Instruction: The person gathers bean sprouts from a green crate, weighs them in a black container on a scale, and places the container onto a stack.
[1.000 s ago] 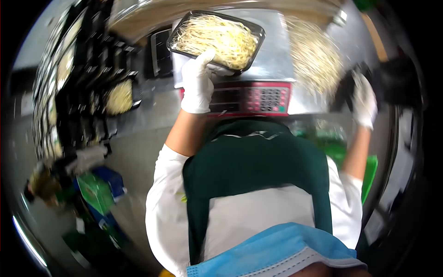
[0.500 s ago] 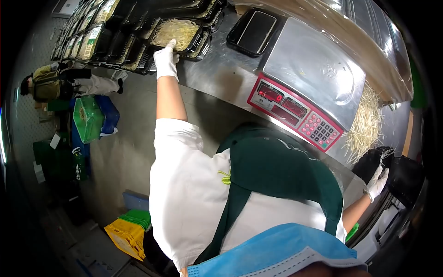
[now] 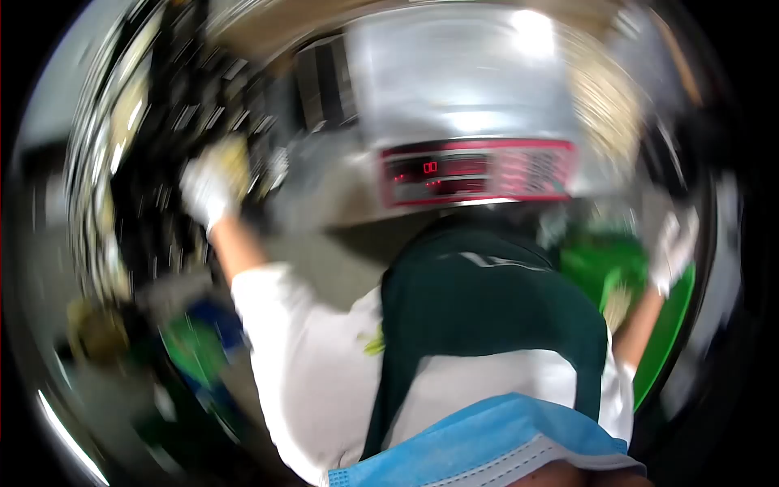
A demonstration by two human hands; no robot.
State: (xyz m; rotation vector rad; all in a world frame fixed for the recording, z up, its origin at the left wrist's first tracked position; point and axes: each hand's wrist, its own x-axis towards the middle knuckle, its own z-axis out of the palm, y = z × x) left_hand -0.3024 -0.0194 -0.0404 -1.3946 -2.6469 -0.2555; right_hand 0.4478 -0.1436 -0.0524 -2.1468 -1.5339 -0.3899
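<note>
My left hand (image 3: 206, 191), in a white glove, is smeared by motion beside a pale yellow mass of sprouts (image 3: 233, 165) at the black trays. Whether its fingers grip anything does not show. At the right, my right hand (image 3: 673, 253), also gloved, is raised over a green bin (image 3: 675, 329) with its fingers apart and nothing visible in them. Some pale strands (image 3: 619, 302) show inside that bin. Between my hands stands a digital scale (image 3: 466, 81) with a bare steel plate and a lit red display.
A pile of pale sprouts (image 3: 607, 101) lies right of the scale, near a black container (image 3: 672, 154). Left of the scale is a blurred black tray (image 3: 323, 81). Blurred stacks of trays (image 3: 174, 105) fill the left. A green crate (image 3: 193, 349) stands on the floor.
The whole view has swung, so the scale now appears level and farther left. The green bin has come into sight under my right hand. My left hand remains near the sprout tray, now blurred.
</note>
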